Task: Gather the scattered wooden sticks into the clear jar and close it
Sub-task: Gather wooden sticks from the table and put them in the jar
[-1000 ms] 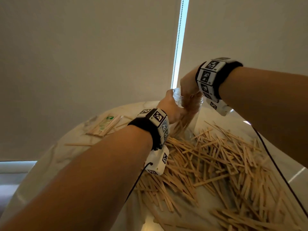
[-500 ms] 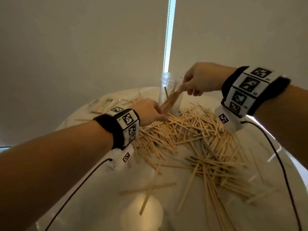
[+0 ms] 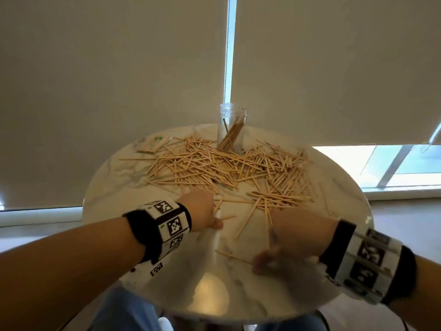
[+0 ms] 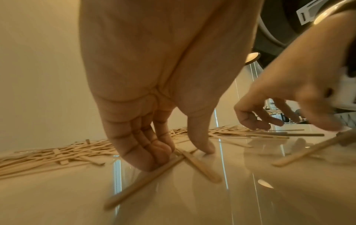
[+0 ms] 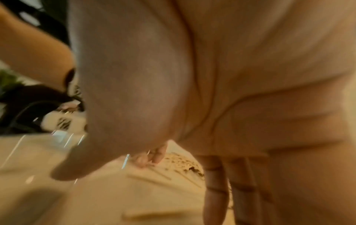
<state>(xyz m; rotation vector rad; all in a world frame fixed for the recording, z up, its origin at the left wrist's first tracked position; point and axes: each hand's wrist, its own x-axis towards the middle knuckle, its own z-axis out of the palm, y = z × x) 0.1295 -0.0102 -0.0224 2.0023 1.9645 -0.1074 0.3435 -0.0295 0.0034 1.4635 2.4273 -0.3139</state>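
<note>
The clear jar (image 3: 232, 125) stands upright and lidless at the table's far side, with a few wooden sticks leaning inside. A wide scatter of sticks (image 3: 226, 168) covers the table in front of it. My left hand (image 3: 210, 218) reaches down at the scatter's near edge. In the left wrist view, my left hand (image 4: 181, 153) has its fingertips (image 4: 156, 159) on two crossed sticks (image 4: 200, 167), thumb apart on the table. My right hand (image 3: 265, 261) is motion-blurred, fingers spread down by a lone stick (image 3: 232, 256), and it grips nothing I can see. No lid is in view.
The round glossy marble table (image 3: 334, 235) has a near rim just below my wrists. A clear wrapper with sticks (image 3: 154, 143) lies at the far left. Roller blinds hang close behind the jar. Stray single sticks (image 3: 248, 218) lie between my hands.
Both hands have left the jar and come back to the near side of the table. The right hand has dropped low and is still moving. The jar stands free.
</note>
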